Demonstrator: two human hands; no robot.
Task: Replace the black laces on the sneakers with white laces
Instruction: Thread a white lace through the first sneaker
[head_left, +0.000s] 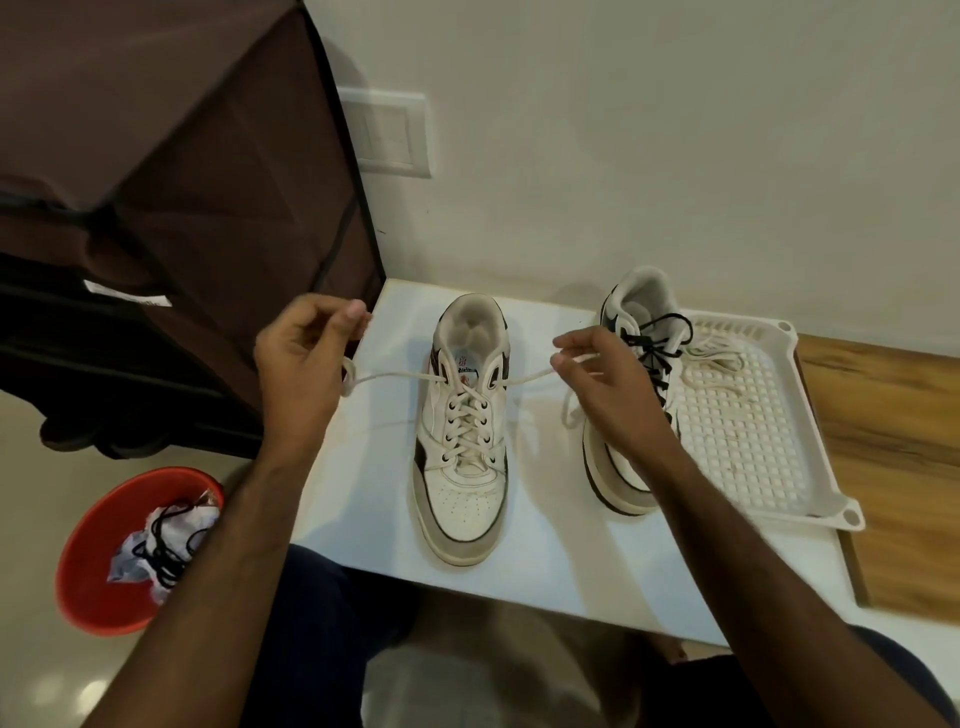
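Note:
A white sneaker (464, 488) stands in the middle of the white table (363, 499), toe toward me, threaded with a white lace (467, 423). My left hand (301, 364) pinches the lace's left end, pulled out to the left. My right hand (608, 384) pinches the right end, pulled out to the right. Behind my right hand the second sneaker (623, 467) lies tilted on its side, still threaded with a black lace (655, 349). Another white lace (714, 358) lies in the white plastic tray (753, 431).
A red bin (88, 587) on the floor at lower left holds crumpled paper and a black lace (166, 551). A brown fabric cabinet (182, 208) stands at the left. A wooden surface (893, 452) lies at the right, the wall behind.

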